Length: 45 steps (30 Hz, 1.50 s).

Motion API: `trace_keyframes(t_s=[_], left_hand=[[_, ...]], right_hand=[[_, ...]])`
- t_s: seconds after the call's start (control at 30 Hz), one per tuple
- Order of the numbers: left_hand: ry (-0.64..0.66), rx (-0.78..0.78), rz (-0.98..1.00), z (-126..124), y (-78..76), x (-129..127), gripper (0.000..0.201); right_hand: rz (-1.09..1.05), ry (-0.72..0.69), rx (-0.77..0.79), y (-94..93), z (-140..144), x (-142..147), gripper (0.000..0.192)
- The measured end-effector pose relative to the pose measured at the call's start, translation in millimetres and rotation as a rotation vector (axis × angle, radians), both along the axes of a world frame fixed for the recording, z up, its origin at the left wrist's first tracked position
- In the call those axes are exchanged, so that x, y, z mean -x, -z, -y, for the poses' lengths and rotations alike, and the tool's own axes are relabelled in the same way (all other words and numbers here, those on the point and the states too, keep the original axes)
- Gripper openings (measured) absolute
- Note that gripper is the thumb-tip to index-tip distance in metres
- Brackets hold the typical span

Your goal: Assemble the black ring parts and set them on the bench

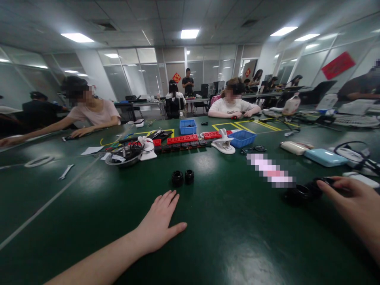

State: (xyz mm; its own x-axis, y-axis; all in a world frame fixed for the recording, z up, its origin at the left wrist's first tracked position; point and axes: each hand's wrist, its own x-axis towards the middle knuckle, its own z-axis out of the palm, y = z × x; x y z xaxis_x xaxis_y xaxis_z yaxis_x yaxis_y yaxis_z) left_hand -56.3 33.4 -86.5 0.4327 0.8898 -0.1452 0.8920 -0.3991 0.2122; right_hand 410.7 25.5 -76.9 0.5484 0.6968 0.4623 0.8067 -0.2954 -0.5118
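Flat and empty, left hand (158, 225) on green table (237, 237), short of two black rings (182, 177). Right hand (353, 202) near right edge, fingers loosely parted, touching black parts (301, 193); grip unclear.

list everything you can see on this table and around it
small round parts: two, black, table centre, just beyond the left hand
round parts: a few, black, by the right fingertips
bins: two, blue, far middle
power strips: a row, red, mid table
wrench: one, silver, left
case: one, light blue, right
table: one, dark green
co-workers: several, seated across
left hand: flat on table, empty
right hand: fingertips on a black part
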Motion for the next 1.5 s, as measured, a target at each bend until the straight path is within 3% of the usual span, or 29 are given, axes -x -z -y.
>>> trace_keyframes(t_s=[0.23, 0.43, 0.63, 0.9, 1.3, 1.4, 1.5], left_hand=[[-0.003, 0.016, -0.023, 2, -4.9, -2, 0.080], [-0.003, 0.002, 0.007, 1, -1.9, 0, 0.081], [0.003, 0.003, -0.010, 1, -4.1, -2, 0.080], [0.018, -0.028, 0.002, 1, 1.3, 0, 0.080], [0.021, -0.026, 0.021, 3, 0.2, 2, 0.081], [0.020, -0.032, 0.036, 4, -1.8, 2, 0.081], [0.019, -0.037, 0.047, 5, -4.0, 2, 0.080]], right_hand=[[0.146, -0.123, 0.096, 3.0, -3, -2, 0.035], [-0.018, -0.056, 0.174, 6.2, -8, -5, 0.045], [-0.078, -0.145, 0.229, 9.1, -11, -9, 0.055], [-0.078, -0.112, 0.127, 11.4, -9, -11, 0.057], [0.181, -0.011, -0.034, 0.9, 1, -15, 0.043], [0.253, 0.025, -0.123, -4.4, 4, -4, 0.045], [0.318, -0.009, -0.243, -15.6, 7, 27, 0.044]])
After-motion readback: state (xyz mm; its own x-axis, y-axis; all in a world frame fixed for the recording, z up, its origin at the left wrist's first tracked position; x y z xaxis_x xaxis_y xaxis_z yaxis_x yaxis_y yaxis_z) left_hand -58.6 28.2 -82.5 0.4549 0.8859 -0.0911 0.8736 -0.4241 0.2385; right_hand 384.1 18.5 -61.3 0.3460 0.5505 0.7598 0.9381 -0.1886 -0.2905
